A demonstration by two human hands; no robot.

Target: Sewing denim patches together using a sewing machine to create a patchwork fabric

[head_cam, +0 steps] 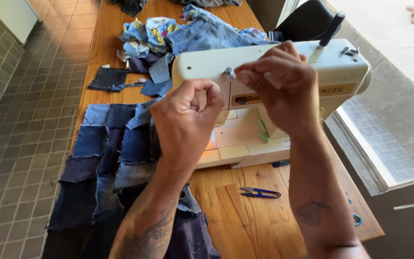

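Head view: both our hands pinch at the sewing machine (283,91).
Left hand (188,120) curls closed, right hand (279,86) pinches beside the thread guide (228,72); thread unseen. Patchwork denim (111,158) below-left could snag, we judge.

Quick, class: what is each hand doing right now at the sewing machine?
Left hand: closed in a pinch in front of the sewing machine; what it holds cannot be told.
Right hand: fingertips pinched at the machine's top; nothing visible in them.
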